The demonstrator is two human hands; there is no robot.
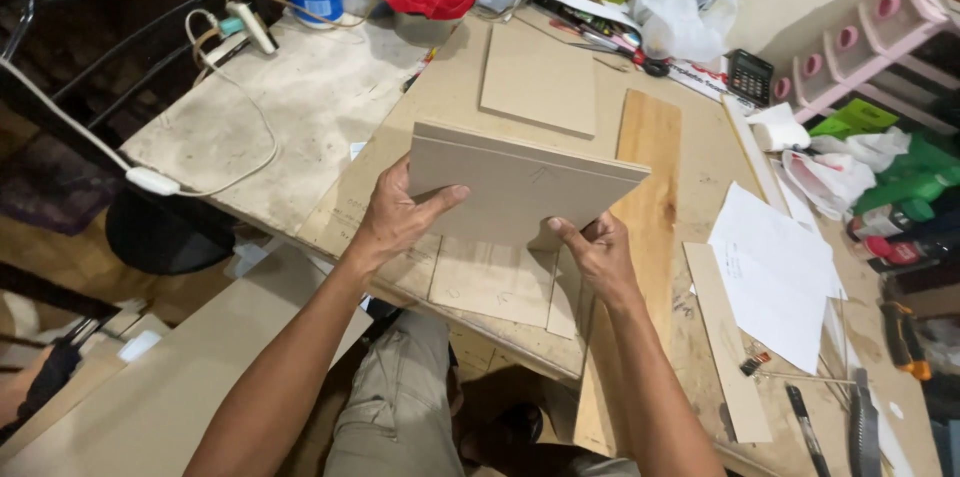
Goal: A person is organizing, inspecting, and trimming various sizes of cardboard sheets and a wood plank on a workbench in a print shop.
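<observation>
Head view: the left hand grips the near left edge of a stack of thin fibreboard panels, thumb on top and fingers underneath. The right hand pinches the stack's near right corner. The stack hangs above the workbench. At 12 o'clock a square panel lies flat; at 3 o'clock, a wood-grain plank, then white paper sheets. Bare bench lies at 10 o'clock.
</observation>
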